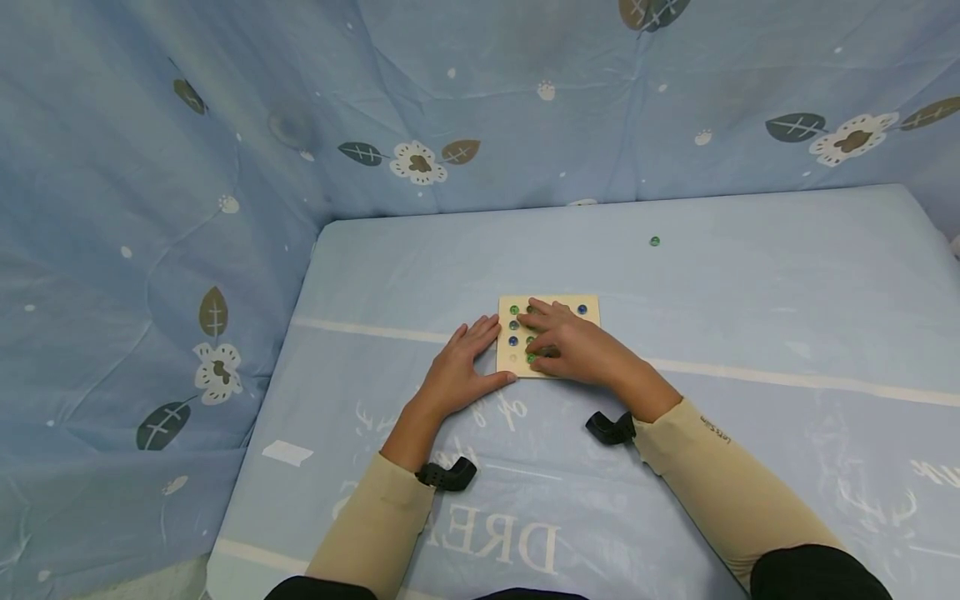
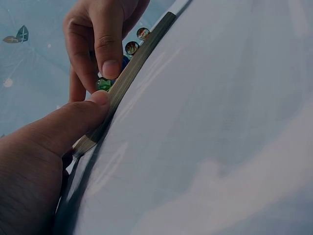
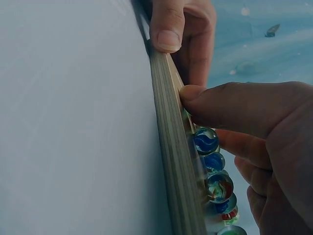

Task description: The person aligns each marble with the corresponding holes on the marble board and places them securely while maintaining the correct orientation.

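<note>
A small pale wooden board [image 1: 521, 349] lies on the table with rows of glass marbles in its hollows. My left hand [image 1: 461, 375] holds its near left corner, the thumb on the near edge and the fingers along the left side. Over the board, my right hand [image 1: 577, 346] pinches a green marble [image 2: 103, 84] between thumb and a finger, close to my left thumb. The right hand covers many of the marbles. Blue marbles [image 3: 206, 140] stand along the near edge in the right wrist view. One hollow [image 1: 513, 358] at the near left holds no marble.
A lone green marble [image 1: 655, 241] lies on the table toward the back. Pale tape strips [image 1: 787, 379] cross the blue printed cloth, and a white patch [image 1: 287, 452] sits at the left. A patterned curtain [image 1: 480, 100] hangs behind the table.
</note>
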Motion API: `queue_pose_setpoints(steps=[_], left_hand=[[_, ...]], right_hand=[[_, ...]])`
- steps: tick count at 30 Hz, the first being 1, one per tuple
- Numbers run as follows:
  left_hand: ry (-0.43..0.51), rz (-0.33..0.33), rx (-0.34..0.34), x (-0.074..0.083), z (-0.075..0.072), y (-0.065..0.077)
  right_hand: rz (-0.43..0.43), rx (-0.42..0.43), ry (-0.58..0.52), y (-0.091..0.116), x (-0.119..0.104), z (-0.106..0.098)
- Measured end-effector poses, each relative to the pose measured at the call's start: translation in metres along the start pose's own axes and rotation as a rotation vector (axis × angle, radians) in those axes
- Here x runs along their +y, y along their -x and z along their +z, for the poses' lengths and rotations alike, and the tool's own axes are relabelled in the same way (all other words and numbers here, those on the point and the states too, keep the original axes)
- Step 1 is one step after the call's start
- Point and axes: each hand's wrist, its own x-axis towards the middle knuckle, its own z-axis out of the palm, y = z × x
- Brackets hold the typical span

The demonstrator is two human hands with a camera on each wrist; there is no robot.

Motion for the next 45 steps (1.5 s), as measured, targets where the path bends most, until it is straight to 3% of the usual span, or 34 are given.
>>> queue_pose_setpoints(steps=[11,19,28,38,45], left_hand=[[-0.006,0.008,0.004,0.000,-0.001,0.000],[-0.009,-0.002,-0.003,0.000,-0.001,-0.001],[0.001,-0.011,0.000,0.001,-0.001,0.000],[0.006,-0.020,0.010,0.003,0.000,0.000],[0.011,-0.027,0.012,0.003,0.000,0.001]], right_hand=[[0.003,-0.001,0.005,-0.001,-0.001,0.000],[0.008,0.028,-0.049,-0.001,0.000,-0.003],[0.098,0.044,-0.088,0.002,0.008,-0.018],[0.256,0.245,-0.195,0.015,0.040,-0.050],[0.457,0.396,-0.226,0.022,0.074,-0.077]])
